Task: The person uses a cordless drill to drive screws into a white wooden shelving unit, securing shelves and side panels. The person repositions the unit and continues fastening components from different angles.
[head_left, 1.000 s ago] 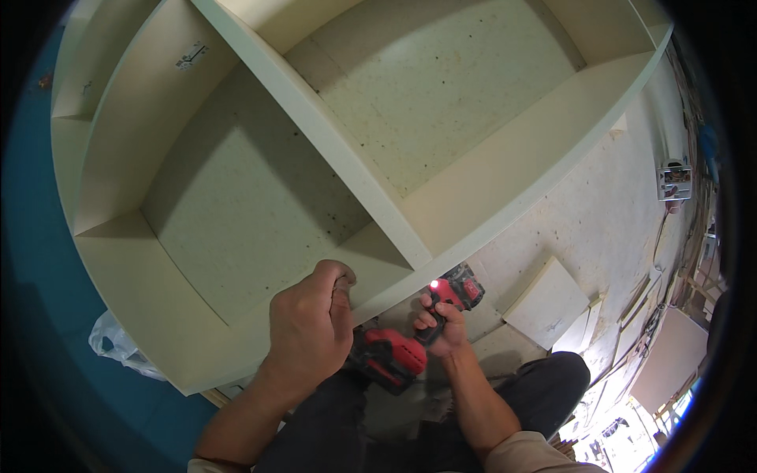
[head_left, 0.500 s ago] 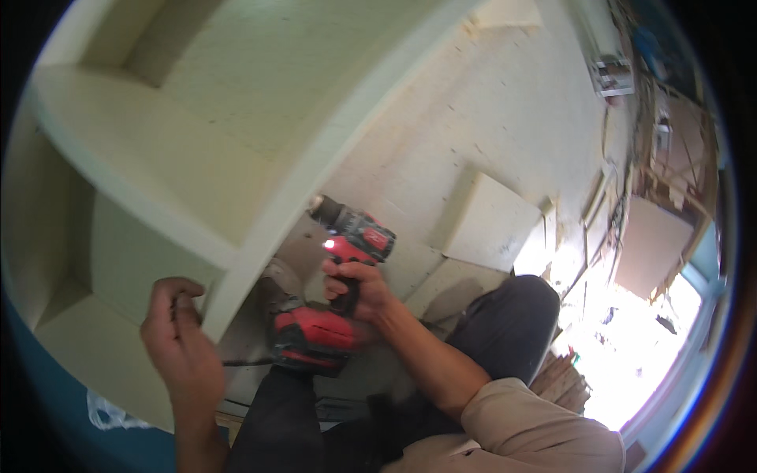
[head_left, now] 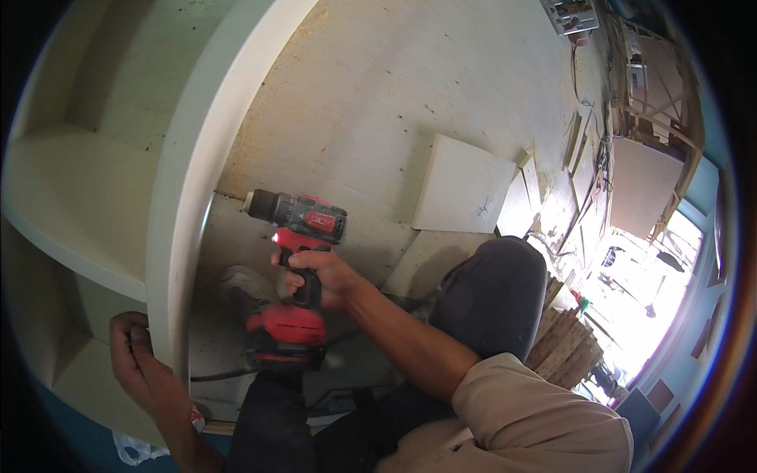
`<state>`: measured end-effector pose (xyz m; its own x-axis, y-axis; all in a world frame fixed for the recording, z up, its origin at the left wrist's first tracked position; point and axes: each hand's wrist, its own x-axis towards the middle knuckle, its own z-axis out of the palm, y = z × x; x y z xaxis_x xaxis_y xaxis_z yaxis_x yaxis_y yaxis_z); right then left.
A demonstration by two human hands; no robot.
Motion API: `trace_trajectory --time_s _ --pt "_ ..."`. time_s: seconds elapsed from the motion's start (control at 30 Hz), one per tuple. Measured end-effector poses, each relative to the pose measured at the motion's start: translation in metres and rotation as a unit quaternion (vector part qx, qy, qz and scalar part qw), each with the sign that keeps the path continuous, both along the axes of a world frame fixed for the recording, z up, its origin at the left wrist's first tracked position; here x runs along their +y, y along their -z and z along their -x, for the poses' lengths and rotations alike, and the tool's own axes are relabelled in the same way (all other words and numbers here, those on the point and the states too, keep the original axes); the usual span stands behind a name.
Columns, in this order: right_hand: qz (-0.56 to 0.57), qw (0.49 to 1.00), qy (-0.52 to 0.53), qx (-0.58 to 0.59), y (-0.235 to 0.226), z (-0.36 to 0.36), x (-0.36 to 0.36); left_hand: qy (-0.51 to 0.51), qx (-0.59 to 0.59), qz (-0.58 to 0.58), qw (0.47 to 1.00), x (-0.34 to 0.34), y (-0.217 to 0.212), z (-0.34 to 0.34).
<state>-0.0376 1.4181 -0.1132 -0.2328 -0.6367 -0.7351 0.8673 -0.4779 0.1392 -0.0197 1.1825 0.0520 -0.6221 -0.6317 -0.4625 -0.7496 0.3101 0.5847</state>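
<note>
My right hand (head_left: 319,276) is wrapped round the handle of a red and black cordless drill (head_left: 303,229). Its lamp is lit, and a thin drill bit (head_left: 229,195) points left at the side of a pale shelf unit (head_left: 183,197). Whether the tip touches the panel I cannot tell. Below, the drill's big red battery (head_left: 288,335) hangs over my leg. My left hand (head_left: 142,363) is closed, thumb against curled fingers, beside the lower front edge of the unit. What it holds, if anything, is hidden.
A pale square board (head_left: 464,185) lies on the dusty panel to the right. Brown wood strips (head_left: 564,343) are stacked beyond my bent knee (head_left: 493,292). A clear plastic bag (head_left: 138,448) lies at lower left. Cables and leaning boards stand at far right.
The drill has moved left and slightly down in view, its bit now by the panel's side. The shelf unit appears farther left as the view shifted. My left hand sits lower and stays closed.
</note>
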Motion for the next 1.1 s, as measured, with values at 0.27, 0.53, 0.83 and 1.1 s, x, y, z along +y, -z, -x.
trace_trajectory --time_s 0.27,0.53,0.83,1.1 --pt "0.026 0.999 0.009 -0.027 0.009 -0.009 -0.003 0.003 0.019 -0.008 1.0 -0.002 0.004 -0.003" --pt "0.013 0.999 -0.003 -0.029 0.012 -0.011 -0.004 0.004 0.016 -0.002 1.0 0.001 0.003 0.0" --pt "0.071 0.993 0.031 -0.091 0.01 -0.006 0.0 0.002 0.04 0.026 0.999 0.008 0.004 0.002" --pt "-0.005 0.999 -0.022 -0.026 -0.006 0.007 -0.007 0.057 0.087 0.126 0.987 -0.007 0.018 -0.014"
